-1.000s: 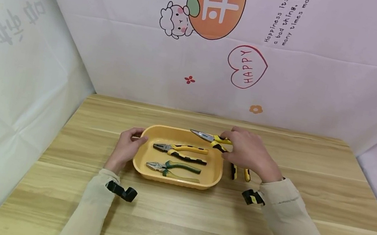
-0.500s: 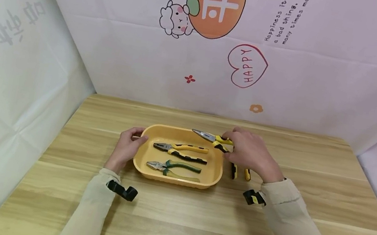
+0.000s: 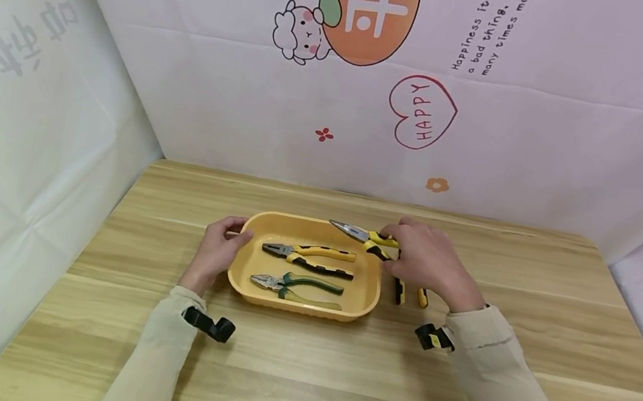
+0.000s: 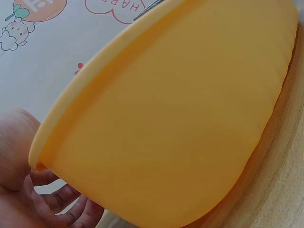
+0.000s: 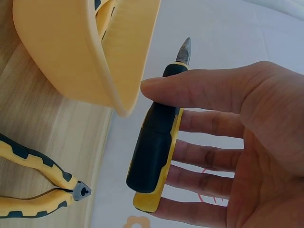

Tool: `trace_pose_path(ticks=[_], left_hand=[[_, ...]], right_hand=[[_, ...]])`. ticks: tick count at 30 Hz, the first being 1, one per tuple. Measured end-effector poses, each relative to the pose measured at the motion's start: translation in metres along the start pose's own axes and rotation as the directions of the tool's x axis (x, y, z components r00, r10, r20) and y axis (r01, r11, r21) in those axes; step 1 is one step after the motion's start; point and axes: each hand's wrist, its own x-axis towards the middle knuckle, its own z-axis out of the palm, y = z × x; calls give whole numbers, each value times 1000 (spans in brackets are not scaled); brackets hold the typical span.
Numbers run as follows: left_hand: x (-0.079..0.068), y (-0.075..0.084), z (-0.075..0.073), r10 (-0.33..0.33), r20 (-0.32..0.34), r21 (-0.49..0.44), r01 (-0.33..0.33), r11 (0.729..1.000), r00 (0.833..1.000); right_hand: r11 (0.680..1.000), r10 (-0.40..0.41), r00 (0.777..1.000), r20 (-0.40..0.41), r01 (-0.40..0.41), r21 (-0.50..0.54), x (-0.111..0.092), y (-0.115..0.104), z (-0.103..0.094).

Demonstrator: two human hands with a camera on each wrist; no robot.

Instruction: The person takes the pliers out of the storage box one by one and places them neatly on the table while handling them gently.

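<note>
A yellow plastic basin (image 3: 292,225) stands on the table. At its left end my left hand (image 3: 217,252) grips the rim, thumb over the top and fingers around the outside; the left wrist view shows the basin's outer wall (image 4: 161,128). Above the basin's back right rim, my right hand (image 3: 427,264) holds long-nose pliers (image 3: 351,232) by their yellow and black handles, thumb against the fingers, nose pointing left. Inside the basin lie yellow-and-black combination pliers (image 3: 322,253) and, nearer me, green-handled pliers (image 3: 314,284), both heads to the left.
Another pair of yellow-and-black pliers (image 5: 81,191) lies on the wooden table (image 3: 291,380) right of the basin, partly hidden under my right hand in the head view. A white printed sheet (image 3: 235,108) rises behind the table's back edge.
The right hand and the long-nose pliers have shifted very slightly to the right. The left hand, the basin and the pliers in it stay in place.
</note>
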Motion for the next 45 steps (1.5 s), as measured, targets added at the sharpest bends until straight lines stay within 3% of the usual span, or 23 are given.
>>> trace_pose_path(ticks=[27,45], left_hand=[[0,0,0,-3,8,23,3,1000,1000],[-2,1,1,-18,6,13,18,1000,1000]], right_hand=[[1000,10,1000,-9,-10,2,-3,2,-1],[999,38,999,-3,-38,6,-12,20,-3]])
